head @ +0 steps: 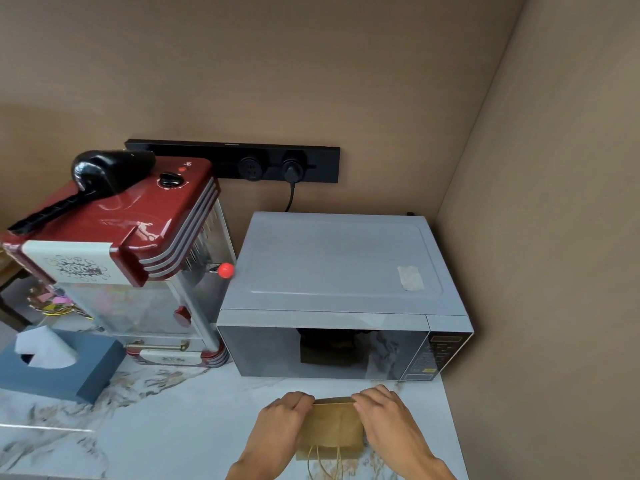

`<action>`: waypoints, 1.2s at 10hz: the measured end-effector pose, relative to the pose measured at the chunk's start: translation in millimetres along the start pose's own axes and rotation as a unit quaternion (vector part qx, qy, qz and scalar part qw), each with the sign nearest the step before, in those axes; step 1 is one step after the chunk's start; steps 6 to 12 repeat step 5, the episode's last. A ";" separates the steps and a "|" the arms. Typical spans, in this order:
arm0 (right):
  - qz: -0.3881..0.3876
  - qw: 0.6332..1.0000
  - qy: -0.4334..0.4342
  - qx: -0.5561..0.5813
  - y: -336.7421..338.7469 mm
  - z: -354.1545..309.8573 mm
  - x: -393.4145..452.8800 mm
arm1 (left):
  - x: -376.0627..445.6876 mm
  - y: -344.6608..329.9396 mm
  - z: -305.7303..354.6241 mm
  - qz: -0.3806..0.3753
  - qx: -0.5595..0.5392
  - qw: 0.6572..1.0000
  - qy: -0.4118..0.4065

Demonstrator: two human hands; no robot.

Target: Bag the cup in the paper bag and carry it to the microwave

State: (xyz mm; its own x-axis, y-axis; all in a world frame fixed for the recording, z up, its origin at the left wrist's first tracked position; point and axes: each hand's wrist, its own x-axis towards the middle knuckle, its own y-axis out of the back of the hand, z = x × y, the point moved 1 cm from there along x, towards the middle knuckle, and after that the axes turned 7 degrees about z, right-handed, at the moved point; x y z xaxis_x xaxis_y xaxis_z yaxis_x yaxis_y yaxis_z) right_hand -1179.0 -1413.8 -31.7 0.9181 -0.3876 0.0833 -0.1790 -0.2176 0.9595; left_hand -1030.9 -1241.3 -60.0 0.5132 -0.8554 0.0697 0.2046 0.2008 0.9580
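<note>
at nine o'clock a blue-grey tissue box [65,372] sits on the marble counter [156,420], a white tissue standing out of its slot. behind it stands a red popcorn machine [124,258] with a black hair dryer [86,183] lying across its top; the white panel on its front carries a comic burst that seems to read "boom", and the small print near its base is too blurred to read. at twelve o'clock a black power strip [232,161] runs along the wall with one plug in it. just right of centre is the grey microwave [343,296], door closed, its keypad writing too small to read. at six o'clock the paper bag [332,431] lies on the counter just before the microwave door, its long axis running toward the microwave, string handles trailing toward the person. the left hand [284,420] and right hand [384,414] are apart, each clamped on a far corner of the bag. the cup is not visible.
</note>
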 end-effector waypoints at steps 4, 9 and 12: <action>0.046 0.999 -0.001 0.008 11.9 -13.2 -17.3 | -8.3 13.0 13.1 0.111 0.005 0.993 -0.034; 0.070 0.997 0.010 -0.012 18.5 -21.3 -24.0 | -10.6 9.2 14.5 0.117 0.015 0.993 -0.026; 0.070 0.997 0.010 -0.012 18.5 -21.3 -24.0 | -10.6 9.2 14.5 0.117 0.015 0.993 -0.026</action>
